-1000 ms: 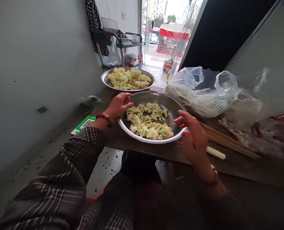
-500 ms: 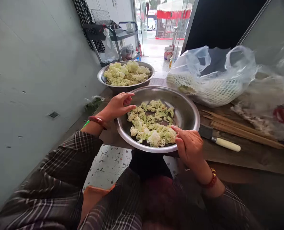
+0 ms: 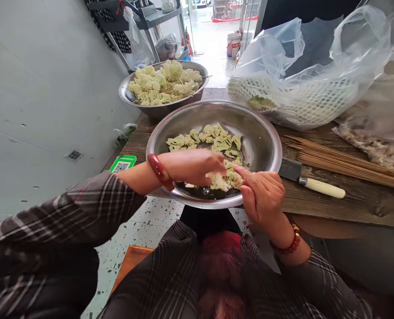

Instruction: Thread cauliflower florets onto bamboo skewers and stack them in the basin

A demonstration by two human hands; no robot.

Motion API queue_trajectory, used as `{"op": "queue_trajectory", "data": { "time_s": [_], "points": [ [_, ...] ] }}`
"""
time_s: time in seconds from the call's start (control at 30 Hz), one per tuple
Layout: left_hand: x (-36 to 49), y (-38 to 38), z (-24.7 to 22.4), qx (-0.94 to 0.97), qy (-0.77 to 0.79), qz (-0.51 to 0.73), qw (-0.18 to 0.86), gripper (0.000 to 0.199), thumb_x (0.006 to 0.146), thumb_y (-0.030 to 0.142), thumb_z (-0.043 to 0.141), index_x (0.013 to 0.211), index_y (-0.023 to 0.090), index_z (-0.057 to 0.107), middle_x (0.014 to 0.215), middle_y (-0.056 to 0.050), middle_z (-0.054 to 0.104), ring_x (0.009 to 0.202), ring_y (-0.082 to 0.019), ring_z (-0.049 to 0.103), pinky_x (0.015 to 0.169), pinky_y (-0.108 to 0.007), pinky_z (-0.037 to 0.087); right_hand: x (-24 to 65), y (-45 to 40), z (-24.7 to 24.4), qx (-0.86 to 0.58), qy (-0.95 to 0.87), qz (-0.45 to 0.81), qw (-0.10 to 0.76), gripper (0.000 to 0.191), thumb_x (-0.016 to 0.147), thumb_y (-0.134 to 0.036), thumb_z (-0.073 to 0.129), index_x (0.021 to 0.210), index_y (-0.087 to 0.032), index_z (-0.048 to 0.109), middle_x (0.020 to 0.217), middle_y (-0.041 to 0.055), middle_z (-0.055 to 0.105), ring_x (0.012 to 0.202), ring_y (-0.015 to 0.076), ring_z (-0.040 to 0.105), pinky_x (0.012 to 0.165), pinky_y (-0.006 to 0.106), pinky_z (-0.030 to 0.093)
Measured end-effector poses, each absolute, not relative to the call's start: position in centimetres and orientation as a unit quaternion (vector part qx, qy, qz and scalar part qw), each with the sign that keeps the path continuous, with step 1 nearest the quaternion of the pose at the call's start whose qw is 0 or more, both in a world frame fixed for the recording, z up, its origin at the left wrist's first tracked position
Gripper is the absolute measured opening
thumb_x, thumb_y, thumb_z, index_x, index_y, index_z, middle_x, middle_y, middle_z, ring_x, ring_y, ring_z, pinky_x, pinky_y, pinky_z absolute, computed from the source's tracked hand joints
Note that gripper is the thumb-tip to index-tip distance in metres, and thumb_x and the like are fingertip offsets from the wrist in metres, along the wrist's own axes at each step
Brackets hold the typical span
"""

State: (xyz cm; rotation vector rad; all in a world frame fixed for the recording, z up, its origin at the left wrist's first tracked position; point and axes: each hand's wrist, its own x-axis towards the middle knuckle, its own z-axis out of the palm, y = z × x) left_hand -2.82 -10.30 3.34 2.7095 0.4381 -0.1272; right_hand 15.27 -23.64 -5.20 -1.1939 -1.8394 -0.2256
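Note:
A wide steel bowl (image 3: 263,141) stands in front of me with cut cauliflower florets (image 3: 221,142) spread inside. My left hand (image 3: 201,166) reaches across the bowl, its fingers curled down on a pale cauliflower floret (image 3: 218,180) at the near side; the fingertips are partly hidden. Over the bowl's right near rim is my right hand (image 3: 265,192). Its index finger points in toward the florets while the other fingers are curled; whatever they hold, if anything, is hidden. The two hands almost meet above the florets.
Behind, a second steel bowl (image 3: 123,91) holds a heap of cauliflower with thin sticks. To the right lie bamboo skewers (image 3: 346,164), a cleaver (image 3: 319,186) and a plastic bag (image 3: 316,97) of net-wrapped produce. A green QR card (image 3: 122,164) lies at the table's left edge.
My left hand has moved from the bowl's left rim rightward and nearer, down onto the florets. My right hand stays by the right rim. The view has tilted down.

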Motion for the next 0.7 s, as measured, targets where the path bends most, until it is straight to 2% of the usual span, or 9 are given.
{"op": "queue_trajectory", "data": {
  "time_s": [0.1,0.23,0.4,0.6,0.7],
  "points": [
    [-2.1,-7.9,3.7,0.944,0.193,-0.046,0.265,0.030,0.078,0.013,0.062,0.105,0.019,0.075,0.089,-0.003,0.071,0.078,-0.014,0.061,0.079,-0.026,0.044,15.2,-23.6,-5.3,-0.483,-0.742,-0.088,0.457,0.035,0.100,-0.018,0.043,0.127,-0.012,0.065,0.084,0.0057,0.076,0.072,0.0206,0.064,0.075,0.037,0.041],
    [-0.7,-5.7,4.2,0.887,0.282,0.054,0.361,0.020,0.076,0.017,0.066,0.094,0.016,0.075,0.069,0.000,0.064,0.065,-0.011,0.055,0.067,-0.024,0.042,15.2,-23.8,-5.3,-0.481,-0.744,-0.075,0.457,0.035,0.101,-0.017,0.043,0.127,-0.010,0.065,0.086,0.0069,0.075,0.074,0.0210,0.063,0.076,0.037,0.040],
    [0.3,-5.6,3.7,0.759,0.327,0.134,0.547,0.015,0.084,0.026,0.067,0.093,0.014,0.068,0.076,-0.001,0.063,0.064,-0.009,0.059,0.062,-0.021,0.047,15.1,-23.7,-5.2,-0.478,-0.744,-0.068,0.462,0.035,0.100,-0.017,0.043,0.127,-0.010,0.064,0.090,0.0084,0.076,0.075,0.0212,0.062,0.076,0.037,0.040],
    [-0.2,-5.7,2.7,0.661,0.368,0.190,0.625,0.022,0.088,0.034,0.070,0.091,0.013,0.063,0.072,0.000,0.060,0.061,-0.009,0.063,0.058,-0.021,0.052,15.2,-23.3,-5.2,-0.474,-0.741,-0.059,0.471,0.035,0.100,-0.015,0.044,0.127,-0.011,0.064,0.091,0.0086,0.076,0.075,0.0215,0.062,0.076,0.038,0.041],
    [-0.3,-5.5,2.5,0.633,0.382,0.208,0.641,0.022,0.091,0.034,0.067,0.099,0.014,0.064,0.070,0.001,0.061,0.052,-0.009,0.062,0.052,-0.020,0.050,15.1,-23.3,-5.1,-0.481,-0.737,-0.056,0.471,0.034,0.100,-0.016,0.044,0.127,-0.012,0.065,0.091,0.0078,0.076,0.075,0.0208,0.063,0.076,0.038,0.042]
  ]
}}
